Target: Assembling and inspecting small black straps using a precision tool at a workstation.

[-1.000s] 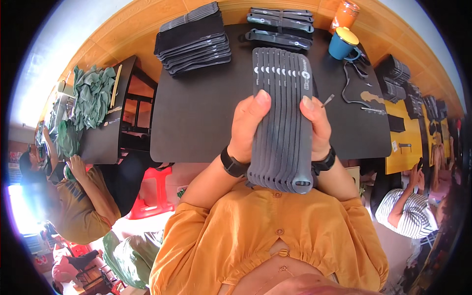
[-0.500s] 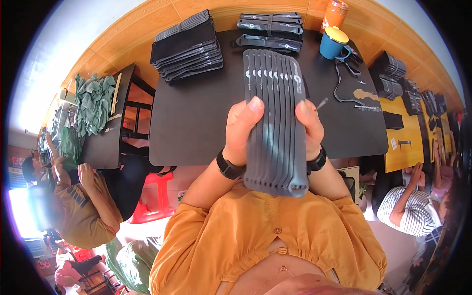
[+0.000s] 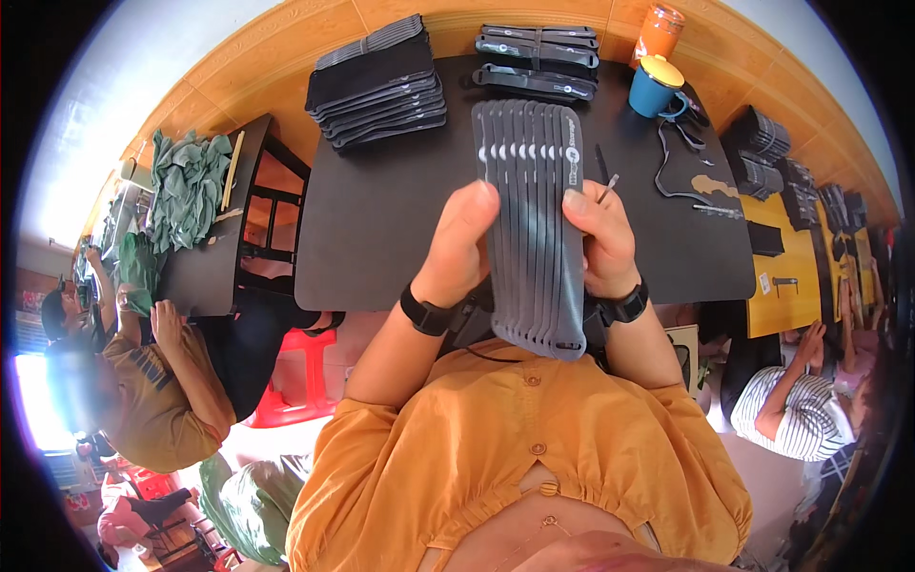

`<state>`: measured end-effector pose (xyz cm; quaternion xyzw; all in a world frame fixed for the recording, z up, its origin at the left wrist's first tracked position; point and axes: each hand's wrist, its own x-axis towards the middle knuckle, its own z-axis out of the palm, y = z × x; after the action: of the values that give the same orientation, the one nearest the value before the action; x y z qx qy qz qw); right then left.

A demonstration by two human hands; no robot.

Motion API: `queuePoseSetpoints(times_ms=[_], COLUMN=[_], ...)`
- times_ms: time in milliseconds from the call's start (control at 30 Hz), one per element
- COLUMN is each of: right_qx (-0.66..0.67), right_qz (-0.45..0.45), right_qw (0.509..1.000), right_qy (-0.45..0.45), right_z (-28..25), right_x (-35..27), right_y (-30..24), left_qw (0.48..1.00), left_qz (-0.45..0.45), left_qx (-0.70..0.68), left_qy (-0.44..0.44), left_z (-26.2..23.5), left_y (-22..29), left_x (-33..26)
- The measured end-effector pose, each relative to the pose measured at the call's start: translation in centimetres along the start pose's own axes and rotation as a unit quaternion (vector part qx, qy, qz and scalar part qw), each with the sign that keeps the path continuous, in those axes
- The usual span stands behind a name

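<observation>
A fanned stack of dark grey fabric strips (image 3: 534, 248) with rounded ends and white printed marks is held upright above the near part of the table, in front of my chest. Around its left side my left hand (image 3: 459, 234) is closed, thumb on the front edge. My right hand (image 3: 610, 243) grips the right side, its thumb pressing near the printed marks. A thin, pointed small tool (image 3: 608, 189) sticks out beside the right thumb; its exact kind is unclear. Most of my fingers are hidden behind the strips. Both wrists wear black bands.
On the dark table (image 3: 381, 238) lie a pile of similar strips (image 3: 376, 95) and tied bundles (image 3: 536, 84). At far right stand a blue mug (image 3: 655, 95) with a yellow lid and an orange container (image 3: 658, 33), near a loose strap (image 3: 667, 172). People sit at both sides.
The stack's lower end has moved slightly away from my chest, and the strips face me more evenly. My right thumb has shifted a little left. Both hands keep their hold.
</observation>
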<state>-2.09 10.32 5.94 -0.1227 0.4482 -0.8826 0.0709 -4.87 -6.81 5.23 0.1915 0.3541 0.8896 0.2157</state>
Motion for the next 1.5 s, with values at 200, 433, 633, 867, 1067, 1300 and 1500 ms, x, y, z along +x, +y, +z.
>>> queuePoseSetpoints(times_ms=[200, 433, 633, 867, 1067, 1300, 1500], right_qx=[-0.140, -0.203, -0.195, -0.246, -0.248, -0.264, -0.231], right_qz=[0.033, -0.023, -0.031, 0.021, -0.007, -0.007, -0.021], right_qw=[0.990, 0.970, 0.963, 0.960, 0.953, 0.949, 0.960], right_qy=[-0.001, 0.133, 0.183, 0.136, 0.171, 0.169, 0.157], right_z=[-1.3, -1.4, -2.7, -2.6, -2.8, -2.9, -3.3], right_x=[-0.3, 1.5, 1.5, 0.8, 1.2, 1.6, 1.4], right_y=[-0.8, -2.6, -2.0, -1.1, -1.1, -0.6, -1.0], left_qw=[0.993, 0.975, 0.953, 0.910, 0.944, 0.942, 0.947], left_qz=[-0.021, -0.111, -0.107, -0.156, -0.151, -0.156, -0.137], left_qx=[0.113, 0.189, 0.283, 0.383, 0.290, 0.296, 0.286], left_qy=[0.032, 0.043, -0.020, 0.031, 0.049, -0.024, -0.041], left_z=[-0.7, -1.3, -1.8, -2.8, -3.6, -4.2, -4.3], left_y=[1.4, 2.3, 0.5, 0.4, 0.8, 0.6, 0.2], left_x=[0.6, 0.8, -0.1, -0.7, -1.3, -1.5, -1.1])
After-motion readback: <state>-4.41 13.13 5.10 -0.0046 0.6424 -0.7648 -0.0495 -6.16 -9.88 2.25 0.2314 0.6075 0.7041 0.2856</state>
